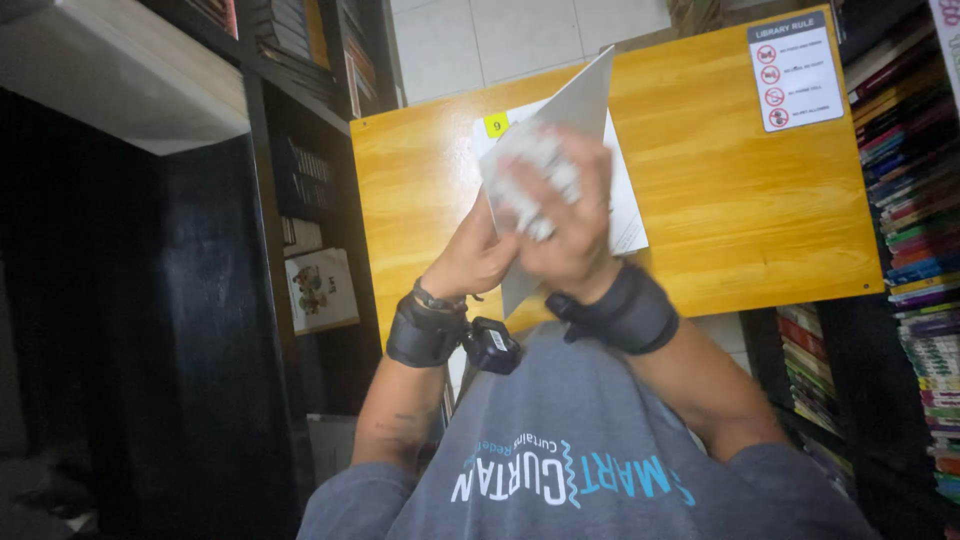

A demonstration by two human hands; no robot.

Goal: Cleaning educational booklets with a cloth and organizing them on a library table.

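both hands, left (478,255) and right (560,215), pressed together, clasping a folded white sheet (580,100) above the yellow table (730,200)

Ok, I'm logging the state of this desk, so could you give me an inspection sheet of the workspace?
Surface: glossy orange wooden table, a white printed sign stuck at its far corner.
Job's things: grey-white folded paper sheet held up above the table; white paper sheet with a yellow sticker lying flat beneath.
Clutter: nothing seen.
Grippers: left hand and right hand both gripping the folded sheet; black wrist straps.
Cables: nothing seen.
Surroundings: dark bookshelves on both sides, white tiled floor.
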